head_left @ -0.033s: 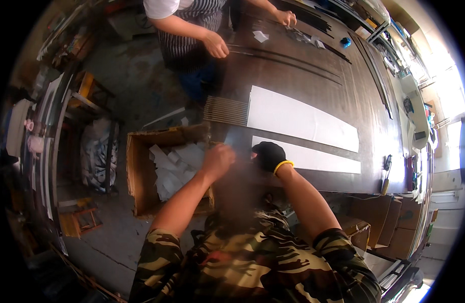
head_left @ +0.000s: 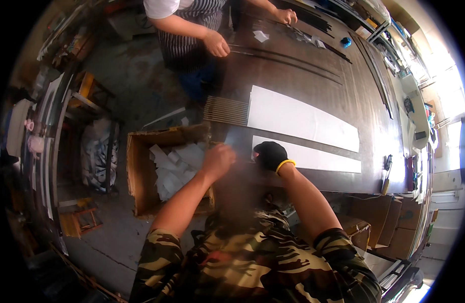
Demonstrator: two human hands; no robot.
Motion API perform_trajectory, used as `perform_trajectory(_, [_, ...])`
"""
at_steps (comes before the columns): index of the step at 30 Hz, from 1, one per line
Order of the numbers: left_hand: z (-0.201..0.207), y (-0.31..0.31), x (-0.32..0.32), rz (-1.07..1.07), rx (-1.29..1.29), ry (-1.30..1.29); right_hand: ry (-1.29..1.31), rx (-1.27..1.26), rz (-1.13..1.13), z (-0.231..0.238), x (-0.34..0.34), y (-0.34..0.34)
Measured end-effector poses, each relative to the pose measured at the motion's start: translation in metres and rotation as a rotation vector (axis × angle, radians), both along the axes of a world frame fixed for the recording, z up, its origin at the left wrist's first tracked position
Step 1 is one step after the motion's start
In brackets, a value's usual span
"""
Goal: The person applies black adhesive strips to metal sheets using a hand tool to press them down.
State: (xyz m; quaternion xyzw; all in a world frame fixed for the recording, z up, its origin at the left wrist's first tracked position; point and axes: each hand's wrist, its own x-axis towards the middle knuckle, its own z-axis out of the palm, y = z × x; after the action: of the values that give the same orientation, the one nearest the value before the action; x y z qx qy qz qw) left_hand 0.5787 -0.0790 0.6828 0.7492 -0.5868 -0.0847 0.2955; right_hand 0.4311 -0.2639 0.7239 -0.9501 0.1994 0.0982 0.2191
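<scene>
My left hand (head_left: pixel 219 159) is bare and closed at the table's near edge, beside the cardboard box. A pale, see-through patch (head_left: pixel 238 140) shows just past its fingertips; blur hides what the fingers hold. My right hand (head_left: pixel 271 155) wears a black glove with a yellow cuff. Its fingers are curled at the left end of a narrow white strip (head_left: pixel 323 160), which lies flat on the table. Beyond that strip rests a wider white panel (head_left: pixel 303 118), its left end beside a stack of thin brownish strips (head_left: pixel 226 110).
An open cardboard box (head_left: pixel 144 174) with white scraps (head_left: pixel 166 171) stands left of my left hand. Across the dark table (head_left: pixel 293 76), a co-worker in a striped apron (head_left: pixel 189 43) handles long dark strips (head_left: pixel 288 63). A brush (head_left: pixel 386 177) lies at the right edge.
My right hand has shifted very slightly to the right. My left hand stays almost in place, and the panels look nearly unchanged.
</scene>
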Motion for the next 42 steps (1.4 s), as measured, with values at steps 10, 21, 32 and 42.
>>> perform_trajectory(10, [0.002, -0.002, -0.003, 0.014, -0.031, 0.021, -0.029, -0.036, 0.024, -0.022, -0.005, 0.000])
perform_trajectory(21, [-0.003, -0.007, -0.006, 0.012, -0.019, 0.029, -0.585, 1.166, -1.199, -0.058, -0.116, -0.097])
perform_trajectory(32, [0.024, -0.016, -0.025, -0.029, 0.144, -0.010, -0.239, -1.676, -1.442, 0.249, -0.816, -0.064])
perform_trajectory(42, [0.025, -0.041, -0.031, -0.163, 0.365, -0.254, 0.719, -0.045, -1.851, -0.091, -0.914, 0.088])
